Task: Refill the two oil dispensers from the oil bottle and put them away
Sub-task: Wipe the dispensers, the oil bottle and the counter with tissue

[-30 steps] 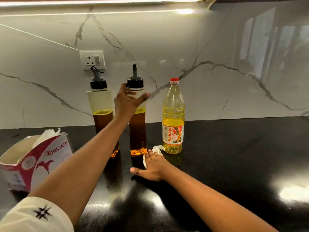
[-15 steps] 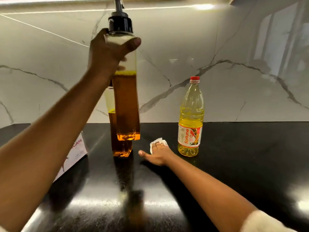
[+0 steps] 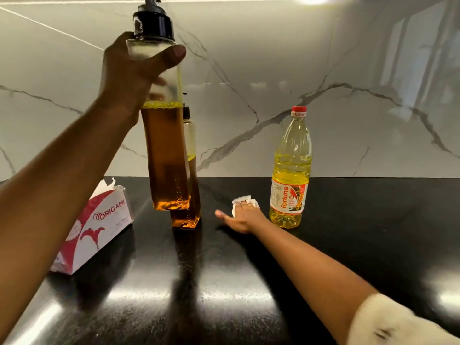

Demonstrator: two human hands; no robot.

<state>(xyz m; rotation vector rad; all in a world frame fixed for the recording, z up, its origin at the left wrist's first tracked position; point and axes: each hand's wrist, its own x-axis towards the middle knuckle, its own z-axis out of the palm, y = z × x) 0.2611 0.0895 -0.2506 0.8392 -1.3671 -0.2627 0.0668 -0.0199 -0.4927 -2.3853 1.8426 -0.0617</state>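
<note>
The first dispenser (image 3: 165, 155), a tall square clear bottle with a black pour cap, is hanging upright in the air at the upper left-centre of the frame, the left hand (image 3: 129, 70) gripping it just under the cap. Amber oil is filling roughly two thirds of it. The second dispenser (image 3: 186, 219) is standing on the black counter (image 3: 224, 270) directly behind, mostly hidden, partly filled. The oil bottle (image 3: 292, 170), clear plastic with a red cap, is standing upright right of centre, holding pale yellow oil.
</note>
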